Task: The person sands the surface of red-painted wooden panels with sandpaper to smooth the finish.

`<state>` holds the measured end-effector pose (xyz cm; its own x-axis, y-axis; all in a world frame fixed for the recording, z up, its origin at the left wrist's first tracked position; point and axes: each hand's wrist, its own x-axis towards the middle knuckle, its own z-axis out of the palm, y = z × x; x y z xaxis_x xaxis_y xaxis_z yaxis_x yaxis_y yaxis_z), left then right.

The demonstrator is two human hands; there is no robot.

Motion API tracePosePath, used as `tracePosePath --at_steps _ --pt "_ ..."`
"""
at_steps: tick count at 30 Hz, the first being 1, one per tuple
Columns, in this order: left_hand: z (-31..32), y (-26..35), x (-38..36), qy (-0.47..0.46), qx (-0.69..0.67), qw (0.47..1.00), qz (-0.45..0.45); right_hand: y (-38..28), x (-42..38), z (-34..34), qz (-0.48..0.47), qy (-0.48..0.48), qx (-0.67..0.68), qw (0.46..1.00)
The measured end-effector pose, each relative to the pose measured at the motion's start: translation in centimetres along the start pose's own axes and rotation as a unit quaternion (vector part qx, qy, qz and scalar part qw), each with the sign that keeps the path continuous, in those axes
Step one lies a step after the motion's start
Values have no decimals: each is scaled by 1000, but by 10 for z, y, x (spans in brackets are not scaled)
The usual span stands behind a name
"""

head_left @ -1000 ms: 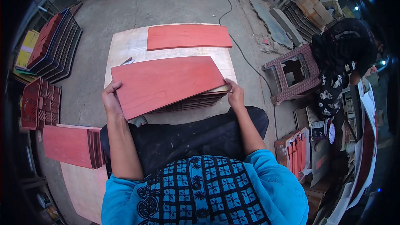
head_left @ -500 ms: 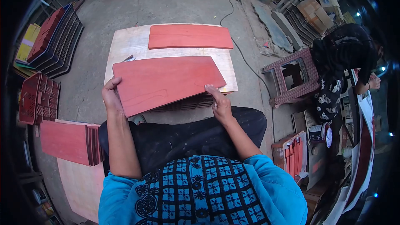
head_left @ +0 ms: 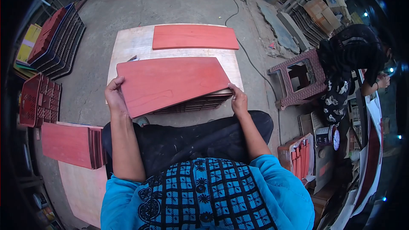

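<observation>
A red board [head_left: 172, 83] is tilted above the near part of a pale worktop [head_left: 132, 38]. My left hand [head_left: 116, 96] grips its left edge, thumb on the top face and the other fingers mostly hidden beneath. At the board's right corner, my right hand [head_left: 238, 98] pinches the edge between thumb and fingers. Another red board [head_left: 194, 37] lies flat along the far side of the worktop. A small dark-tipped object [head_left: 133, 58] shows just behind the held board.
Stacked red boards [head_left: 68, 145] stand at the left, near a red crate [head_left: 40, 102]. On the right are a plastic stool [head_left: 294, 79], a basket of red pieces [head_left: 298, 157], a paint bucket [head_left: 326, 137] and a bending person [head_left: 355, 55]. A cable [head_left: 255, 66] crosses the floor.
My right hand has moved right, from the board's top face near its lower right to the right corner. The board has shifted slightly, while my left hand keeps its hold.
</observation>
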<state>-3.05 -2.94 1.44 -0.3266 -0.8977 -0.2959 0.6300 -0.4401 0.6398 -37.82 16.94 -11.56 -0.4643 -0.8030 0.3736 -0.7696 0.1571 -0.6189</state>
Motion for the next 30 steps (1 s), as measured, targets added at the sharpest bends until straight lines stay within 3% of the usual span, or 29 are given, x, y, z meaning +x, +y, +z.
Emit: tracePosePath --at_steps 2,5,8,11,15,22,30 --pt "0 0 1 -2 -5 1000 2 12 1 -2 30 -7 -25 999" --pt "-2 -1 1 -5 -14 1000 6 5 -3 2 -7 1 -6 1000" --pt "-1 -1 -1 -10 -19 1000 13 -32 -8 -1 -4 -23 -2 1000" --pt "0 -1 0 -8 -19 1000 13 -53 -14 7 -98 16 10 995" --pt "0 -1 0 -12 -22 1000 11 -97 -19 10 -114 7 12 993" --pt "6 0 -5 -2 -9 1000 20 -170 -23 -1 -159 -89 127 975" --pt "5 -4 -4 -27 -5 1000 -2 -181 -22 8 -210 -87 120 966"
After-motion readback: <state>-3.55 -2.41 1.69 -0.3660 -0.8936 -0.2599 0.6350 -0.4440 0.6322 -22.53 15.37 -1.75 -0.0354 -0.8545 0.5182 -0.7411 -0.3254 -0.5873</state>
